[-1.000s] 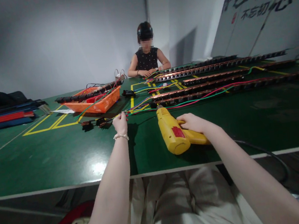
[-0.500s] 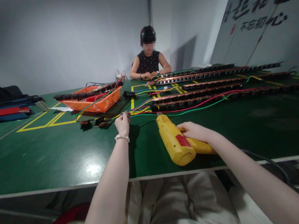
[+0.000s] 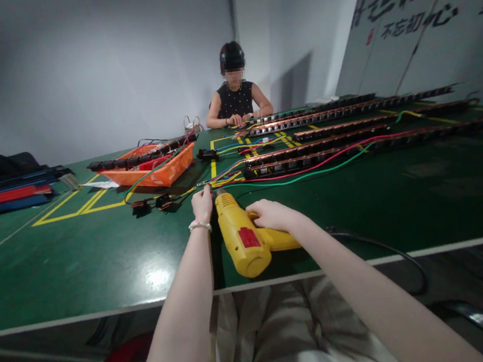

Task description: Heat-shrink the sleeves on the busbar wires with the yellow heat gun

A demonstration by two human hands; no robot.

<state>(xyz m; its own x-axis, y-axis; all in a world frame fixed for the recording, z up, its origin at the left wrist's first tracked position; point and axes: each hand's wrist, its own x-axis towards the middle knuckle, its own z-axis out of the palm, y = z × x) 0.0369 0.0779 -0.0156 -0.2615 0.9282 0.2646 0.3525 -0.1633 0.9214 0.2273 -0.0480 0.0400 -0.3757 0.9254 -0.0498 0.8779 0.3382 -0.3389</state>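
Observation:
My right hand [image 3: 272,215] is wrapped round the handle of a yellow heat gun [image 3: 243,236] with a red label. Its nozzle points away from me and ends just right of my left hand [image 3: 203,204]. The fingers of that left hand are pinched together at a bundle of coloured wires [image 3: 226,177]; the exact wire in the pinch is too small to make out. From the bundle, wires run right to long black strips with copper edges [image 3: 292,160]. Left of my left hand lie small black connectors [image 3: 162,201] on leads.
An orange basket [image 3: 170,175] holding black strips stands at the back left. More strips [image 3: 334,112] lie at the far right, near a co-worker [image 3: 238,102] seated opposite. Red and blue pieces [image 3: 3,198] are at the left. The gun's black cable [image 3: 390,248] hangs over the table's front edge.
My right hand has brought the heat gun left, so its nozzle is now close beside my left hand. My left hand has shifted slightly right and nearer to me.

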